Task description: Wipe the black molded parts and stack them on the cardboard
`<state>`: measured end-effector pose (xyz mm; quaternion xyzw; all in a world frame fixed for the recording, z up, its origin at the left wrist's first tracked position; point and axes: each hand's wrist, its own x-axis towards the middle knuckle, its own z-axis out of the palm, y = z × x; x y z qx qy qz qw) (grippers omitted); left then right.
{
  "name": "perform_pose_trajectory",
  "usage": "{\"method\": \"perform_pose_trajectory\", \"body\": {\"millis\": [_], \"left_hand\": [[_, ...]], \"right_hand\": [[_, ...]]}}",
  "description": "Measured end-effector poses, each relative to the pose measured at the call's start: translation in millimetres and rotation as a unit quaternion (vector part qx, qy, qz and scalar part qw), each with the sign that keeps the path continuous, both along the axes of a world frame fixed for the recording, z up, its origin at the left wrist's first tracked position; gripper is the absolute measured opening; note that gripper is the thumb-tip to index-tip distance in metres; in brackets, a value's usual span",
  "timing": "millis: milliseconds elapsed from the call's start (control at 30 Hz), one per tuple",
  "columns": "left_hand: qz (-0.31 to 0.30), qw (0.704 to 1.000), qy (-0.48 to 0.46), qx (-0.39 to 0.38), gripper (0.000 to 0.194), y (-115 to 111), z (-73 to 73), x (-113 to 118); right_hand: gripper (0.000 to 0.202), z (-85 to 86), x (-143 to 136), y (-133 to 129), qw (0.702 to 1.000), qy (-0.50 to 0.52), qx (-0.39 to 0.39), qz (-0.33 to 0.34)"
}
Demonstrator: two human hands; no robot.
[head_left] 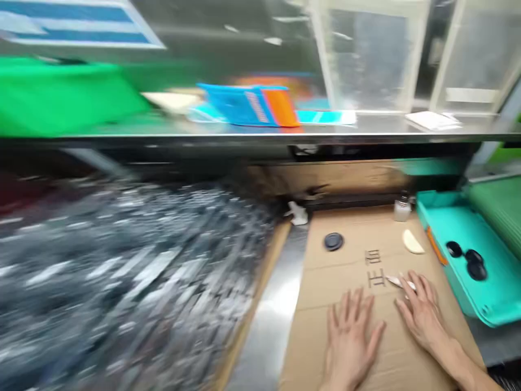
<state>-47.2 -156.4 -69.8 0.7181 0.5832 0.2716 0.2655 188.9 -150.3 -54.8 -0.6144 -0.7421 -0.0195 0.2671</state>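
Observation:
My left hand (350, 339) lies on a brown cardboard sheet (317, 331) with its fingers spread, holding nothing. To its right, my right hand (421, 312) rests on the same cardboard, fingers apart. A thin pale pointed object (394, 281) lies at the fingertips of my right hand, partly under them; I cannot make out any grip on it. Dark handwritten marks (375, 269) are on the cardboard beyond my hands. Farther back are a round black disc (334, 241) and a cream half-round piece (412, 242).
A turquoise tray (488, 233) with black round parts (475, 265) stands at the right. A small clear bottle (402, 208) is at the cardboard's back edge. Many blurred dark, shiny pieces (142, 282) fill the left. A metal shelf (244, 136) crosses above.

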Motion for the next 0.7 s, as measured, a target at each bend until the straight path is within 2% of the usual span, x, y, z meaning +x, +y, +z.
{"method": "perform_pose_trajectory", "body": {"millis": [100, 200, 267, 333, 400, 467, 567, 633, 700], "left_hand": [[-0.035, 0.998, 0.025, -0.048, 0.066, 10.4, 31.1, -14.9], [-0.023, 0.997, 0.023, -0.077, 0.067, 20.8, 53.3, -31.9], [-0.010, 0.995, 0.020, -0.097, 0.068, 21.7, 66.1, -34.3], [0.020, 0.993, 0.020, -0.118, 0.067, 13.0, 81.3, -29.7], [0.089, 0.988, 0.018, -0.127, 0.065, -9.1, 98.3, -23.0], [0.189, 0.975, 0.015, -0.117, 0.061, -47.7, 113.0, -18.3], [0.350, 0.928, 0.018, -0.126, 0.051, -136.1, 121.5, -15.3], [0.456, 0.872, 0.013, -0.179, 0.043, -206.8, 116.6, -13.3], [0.566, 0.783, -0.021, -0.258, 0.032, -274.9, 106.9, -9.2]], "right_hand": [[0.058, -6.1, -15.6, 28.5, 1.000, -0.018, -0.011, 0.010], [0.056, -3.6, -29.3, 46.1, 1.000, -0.001, 0.001, 0.030], [0.059, 0.1, -34.0, 52.3, 0.998, 0.020, 0.003, 0.054], [0.065, 5.6, -34.1, 54.5, 0.996, 0.050, 0.002, 0.074], [0.074, 12.9, -31.0, 54.7, 0.994, 0.083, -0.002, 0.075], [0.085, 19.6, -27.1, 55.1, 0.990, 0.116, -0.016, 0.075], [0.098, 23.1, -21.8, 57.6, 0.981, 0.156, -0.042, 0.103], [0.103, 21.6, -18.7, 59.4, 0.976, 0.176, -0.044, 0.119], [0.103, 20.0, -15.7, 60.1, 0.972, 0.194, -0.036, 0.131]]}}
